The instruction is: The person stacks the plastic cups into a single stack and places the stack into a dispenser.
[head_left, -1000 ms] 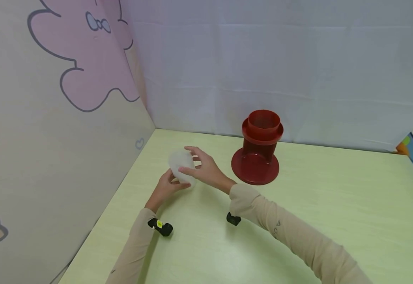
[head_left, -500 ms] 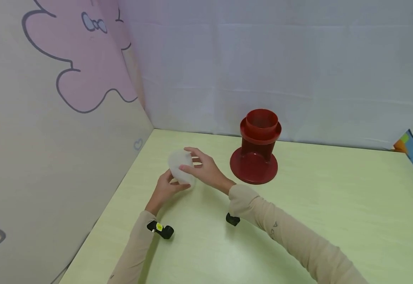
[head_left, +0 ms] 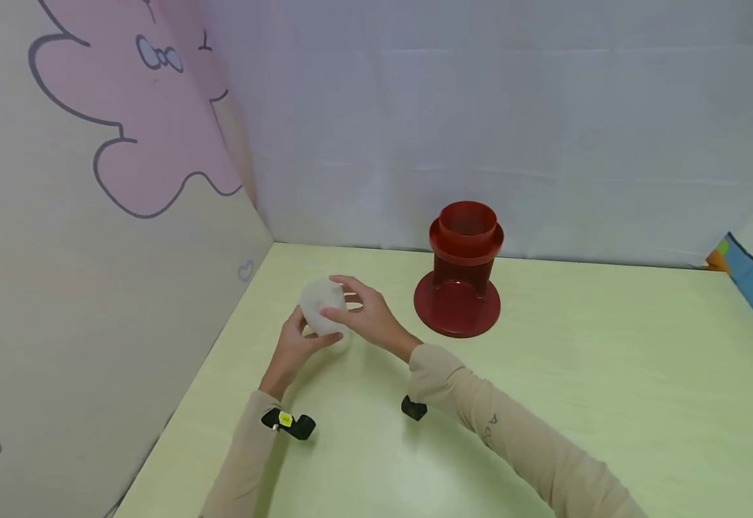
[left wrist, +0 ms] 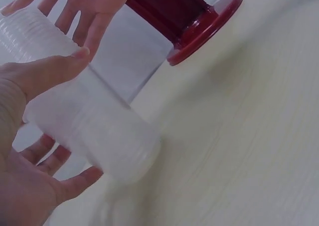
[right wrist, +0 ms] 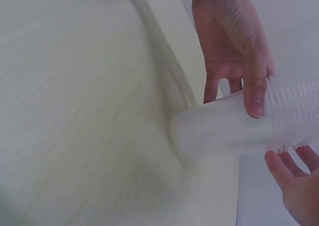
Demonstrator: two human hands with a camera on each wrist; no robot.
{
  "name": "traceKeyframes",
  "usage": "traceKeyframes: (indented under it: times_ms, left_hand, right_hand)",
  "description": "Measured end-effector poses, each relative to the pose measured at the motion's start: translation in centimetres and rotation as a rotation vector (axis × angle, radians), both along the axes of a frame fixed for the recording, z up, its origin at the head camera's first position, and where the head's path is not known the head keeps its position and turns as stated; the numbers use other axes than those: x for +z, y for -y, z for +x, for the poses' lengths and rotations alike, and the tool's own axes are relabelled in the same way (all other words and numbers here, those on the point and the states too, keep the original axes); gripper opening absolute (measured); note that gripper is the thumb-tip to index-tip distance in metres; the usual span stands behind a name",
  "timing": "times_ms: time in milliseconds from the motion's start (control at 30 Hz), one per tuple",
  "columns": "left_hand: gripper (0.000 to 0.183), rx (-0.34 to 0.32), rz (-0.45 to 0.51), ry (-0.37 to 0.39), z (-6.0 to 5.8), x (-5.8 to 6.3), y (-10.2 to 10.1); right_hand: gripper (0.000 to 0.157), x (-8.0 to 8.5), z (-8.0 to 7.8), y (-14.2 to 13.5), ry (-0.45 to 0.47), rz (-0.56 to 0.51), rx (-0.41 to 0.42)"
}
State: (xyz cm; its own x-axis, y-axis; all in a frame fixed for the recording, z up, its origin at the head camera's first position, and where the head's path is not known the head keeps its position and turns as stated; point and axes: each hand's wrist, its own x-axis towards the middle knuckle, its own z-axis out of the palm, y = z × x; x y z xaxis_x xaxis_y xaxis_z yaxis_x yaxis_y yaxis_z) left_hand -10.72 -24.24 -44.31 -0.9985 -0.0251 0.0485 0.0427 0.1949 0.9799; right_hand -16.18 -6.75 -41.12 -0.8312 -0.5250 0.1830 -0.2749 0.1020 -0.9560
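Note:
Both hands hold a stack of translucent plastic cups, tilted over the left part of the table. My left hand grips the lower body, thumb on one side and fingers on the other. At the ribbed end, where the stacked rims show, my right hand holds the stack between thumb and fingers. The closed base of the stack points down, close over the tabletop in the left wrist view. In the right wrist view, the left hand comes from above and the right hand from the lower right.
A red stand with a round base and an open cylindrical top stands right of the hands, near the back curtain. A wall with a pink cartoon print borders the pale table on the left.
The head view has shifted slightly, so the stand and hands appear a little farther left. Both hands keep their hold on the cup stack with hardly any movement.

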Motion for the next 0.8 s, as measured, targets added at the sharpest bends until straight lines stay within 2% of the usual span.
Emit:
traceKeyframes:
  times_ms: [167, 200, 233, 367, 433, 467, 800]
  left_hand:
    - [0.078, 0.078, 0.061, -0.075, 0.2, 0.4, -1.1]
    - [0.078, 0.087, 0.062, -0.080, 0.2, 0.4, -1.2]
    - [0.077, 0.098, 0.059, -0.090, 0.0, 0.0, -1.1]
    - [0.078, 0.126, 0.034, -0.106, -0.4, -1.3, -0.8]
    - [0.078, 0.129, 0.015, -0.115, -0.7, -1.8, -0.7]
    - [0.078, 0.126, 0.009, -0.113, -0.7, -1.7, -0.8]
    - [0.075, 0.088, -0.013, -0.111, -0.9, -1.5, -1.6]
  right_hand:
    - [0.059, -0.1, 0.2, -0.3, 0.013, -0.031, -0.016]
    - [0.059, 0.4, 0.5, -0.5, 0.013, -0.031, -0.017]
    - [0.058, 0.9, 0.8, -0.6, 0.016, -0.027, -0.017]
    - [0.058, 1.1, 0.8, -0.8, 0.026, 0.003, -0.026]
    - [0.058, 0.6, 0.4, -0.9, 0.030, 0.020, -0.040]
    - [0.059, 0.1, 0.1, -1.0, 0.033, 0.023, -0.045]
    - [0.058, 0.2, 0.1, -2.3, 0.052, 0.035, -0.053]
